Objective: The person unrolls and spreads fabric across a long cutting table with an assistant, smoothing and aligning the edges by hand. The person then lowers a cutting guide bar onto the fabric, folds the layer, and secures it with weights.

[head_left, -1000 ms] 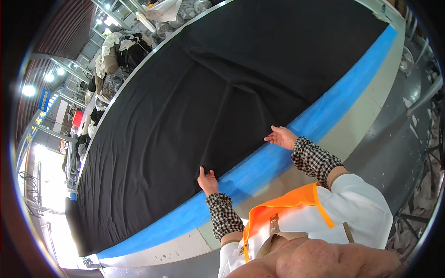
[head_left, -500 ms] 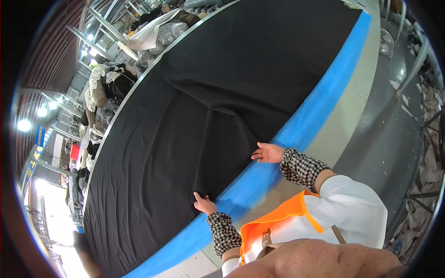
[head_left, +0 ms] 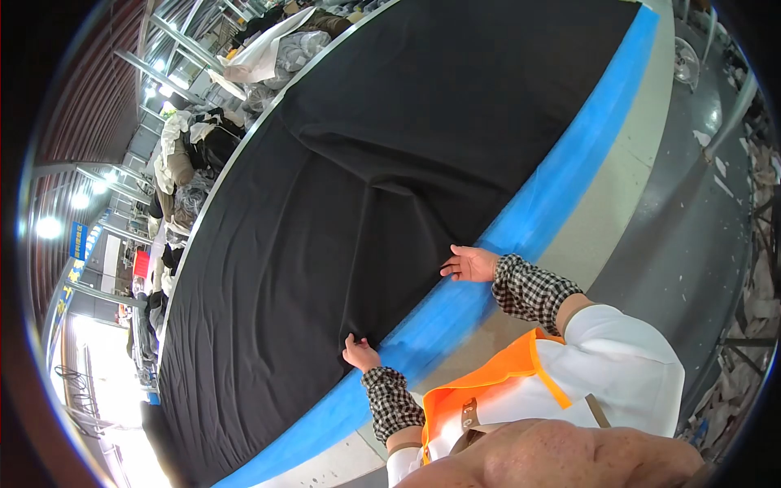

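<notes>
A large sheet of black fabric covers most of the work table, with raised folds near its middle. Along its near edge runs a strip of blue material. My left hand is at the fabric's near edge, its fingers curled in and closed on the black cloth. Farther right along that edge, my right hand has its thumb and fingers apart, the fingertips at the cloth's border. A long crease runs up from beside my left hand toward the central folds.
Piled cloth and wrapped bundles line the table's far side. The pale table edge shows beyond the blue strip. At the right, a fan stands over the grey floor, with scraps beside metal legs.
The view has shifted, so both hands appear lower than a second ago. My left fingers, more extended half a second ago, have curled in. My right hand stays spread at the cloth's edge.
</notes>
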Motion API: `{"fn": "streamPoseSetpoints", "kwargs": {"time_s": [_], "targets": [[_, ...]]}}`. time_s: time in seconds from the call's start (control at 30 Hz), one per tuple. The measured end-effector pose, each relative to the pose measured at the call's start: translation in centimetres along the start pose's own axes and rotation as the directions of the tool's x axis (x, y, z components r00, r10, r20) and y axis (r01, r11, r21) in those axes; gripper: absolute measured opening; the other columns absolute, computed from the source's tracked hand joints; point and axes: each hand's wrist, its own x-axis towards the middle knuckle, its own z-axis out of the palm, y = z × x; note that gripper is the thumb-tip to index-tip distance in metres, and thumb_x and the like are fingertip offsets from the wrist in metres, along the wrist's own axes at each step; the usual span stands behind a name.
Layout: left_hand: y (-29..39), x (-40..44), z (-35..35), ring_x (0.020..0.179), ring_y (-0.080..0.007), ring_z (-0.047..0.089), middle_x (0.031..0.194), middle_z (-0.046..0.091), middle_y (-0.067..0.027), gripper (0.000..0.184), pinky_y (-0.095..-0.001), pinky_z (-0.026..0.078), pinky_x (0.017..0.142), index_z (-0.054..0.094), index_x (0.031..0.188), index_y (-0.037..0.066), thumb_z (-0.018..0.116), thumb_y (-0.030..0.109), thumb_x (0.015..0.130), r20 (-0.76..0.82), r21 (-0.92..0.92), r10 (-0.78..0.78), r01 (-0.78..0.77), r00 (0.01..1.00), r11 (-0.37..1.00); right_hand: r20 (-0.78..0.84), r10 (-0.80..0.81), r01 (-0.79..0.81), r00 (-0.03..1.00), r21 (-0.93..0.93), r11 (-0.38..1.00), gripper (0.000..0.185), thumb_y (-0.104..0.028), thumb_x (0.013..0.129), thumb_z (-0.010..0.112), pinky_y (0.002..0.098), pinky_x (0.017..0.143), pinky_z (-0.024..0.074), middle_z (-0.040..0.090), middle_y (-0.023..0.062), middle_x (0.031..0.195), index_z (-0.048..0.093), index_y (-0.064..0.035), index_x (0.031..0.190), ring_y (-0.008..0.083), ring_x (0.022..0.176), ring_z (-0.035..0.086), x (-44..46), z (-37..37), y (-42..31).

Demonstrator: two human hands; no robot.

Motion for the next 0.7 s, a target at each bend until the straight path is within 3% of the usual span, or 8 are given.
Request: {"fn": "streamPoseSetpoints", "kwargs": {"time_s": [0.13, 0.33, 0.7], "targets": [[0.10, -0.19, 0.25, 0.057, -0.0153, 0.048, 0.066, 0.050, -0.0066, 0.030, -0.0292, 0.044, 0.052, 0.044, 0.073, 0.004, 0.065, 0.013, 0.092, -0.027, -0.015, -0.022, 0.022, 0.999, 1.000, 0.002, 0.006, -0.006, 1.000, 0.009, 1.000, 0.029, -0.037, 0.103, 0.052, 0.0373, 0.085, 0.0515, 0.068, 0.0099, 0.113, 0.063, -0.0105, 0.106, 0.0281, 0.111, 0.062, 0.07, -0.14, 0.04], [0.30, -0.06, 0.19, 0.064, -0.0151, 0.053, 0.074, 0.055, -0.0059, 0.036, -0.0290, 0.045, 0.054, 0.048, 0.079, 0.005, 0.072, 0.030, 0.091, -0.018, 0.010, -0.035, 0.036, 0.999, 0.999, 0.010, 0.008, -0.008, 1.000, 0.031, 0.999, 0.028, -0.037, 0.103, 0.052, 0.0373, 0.085, 0.0517, 0.068, 0.0097, 0.113, 0.063, -0.0107, 0.106, 0.0284, 0.111, 0.063, 0.23, -0.42, 0.07], [0.19, -0.40, 0.41, 0.056, -0.0127, 0.048, 0.068, 0.052, -0.0043, 0.038, -0.0274, 0.043, 0.051, 0.047, 0.073, 0.006, 0.071, 0.028, 0.092, -0.031, 0.056, -0.001, 0.003, 1.000, 0.998, -0.005, 0.009, -0.009, 1.000, 0.009, 1.000, 0.028, -0.036, 0.103, 0.051, 0.0378, 0.085, 0.0515, 0.068, 0.0093, 0.113, 0.063, -0.0115, 0.105, 0.0285, 0.111, 0.062, 0.18, -0.38, 0.09]]}}
